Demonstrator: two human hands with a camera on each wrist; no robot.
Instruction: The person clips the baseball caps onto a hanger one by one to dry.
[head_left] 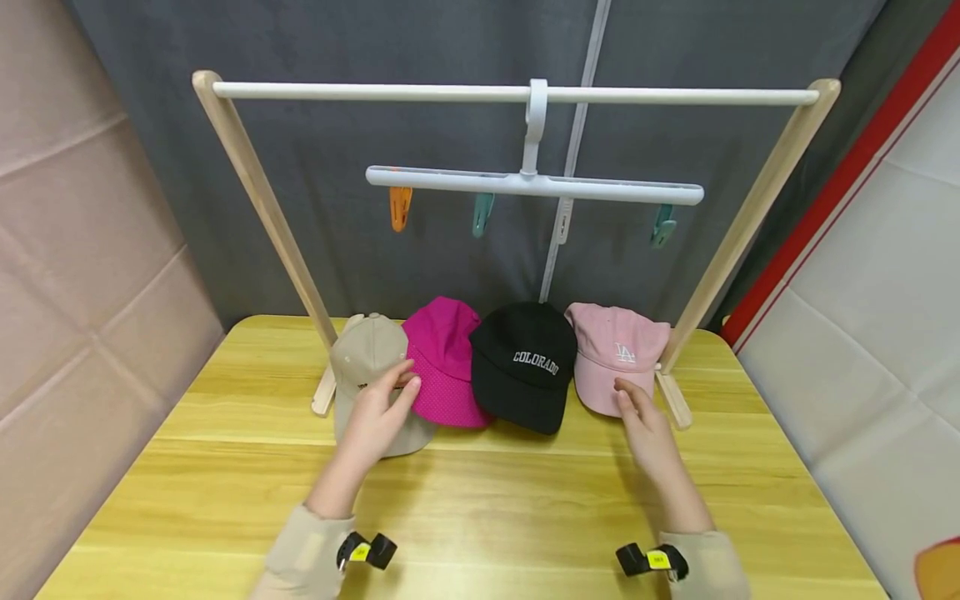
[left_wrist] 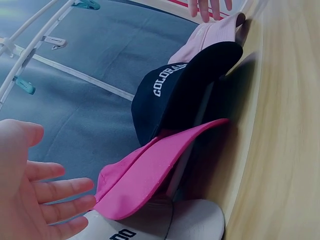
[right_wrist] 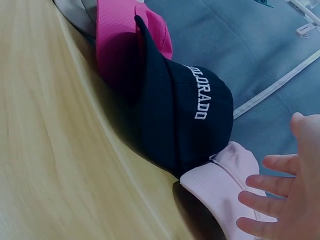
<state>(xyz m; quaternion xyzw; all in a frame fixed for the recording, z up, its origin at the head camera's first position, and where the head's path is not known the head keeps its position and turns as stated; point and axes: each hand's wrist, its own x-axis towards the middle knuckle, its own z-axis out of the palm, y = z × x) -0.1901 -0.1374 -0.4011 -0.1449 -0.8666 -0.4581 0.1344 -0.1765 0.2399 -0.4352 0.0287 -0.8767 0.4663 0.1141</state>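
Observation:
Four caps would exceed my count, so several caps stand in a row at the back of the table: a beige cap (head_left: 369,346), a magenta cap (head_left: 444,379), a black cap (head_left: 525,358) lettered COLORADO and a light pink cap (head_left: 618,342). My left hand (head_left: 378,417) is in front of the beige cap, fingers spread and relaxed beside the magenta brim, holding nothing. By the pink cap's brim is my right hand (head_left: 647,429), its fingers loosely extended with nothing in them. Both palms show in the wrist views.
Over the caps stands a wooden rack with a white rod (head_left: 375,92). A white hanger (head_left: 600,190) hooks over it, carrying an orange clip (head_left: 401,208) and teal clips (head_left: 482,214). A grey curtain (head_left: 315,150) is behind; the wooden table (head_left: 495,517) extends toward me.

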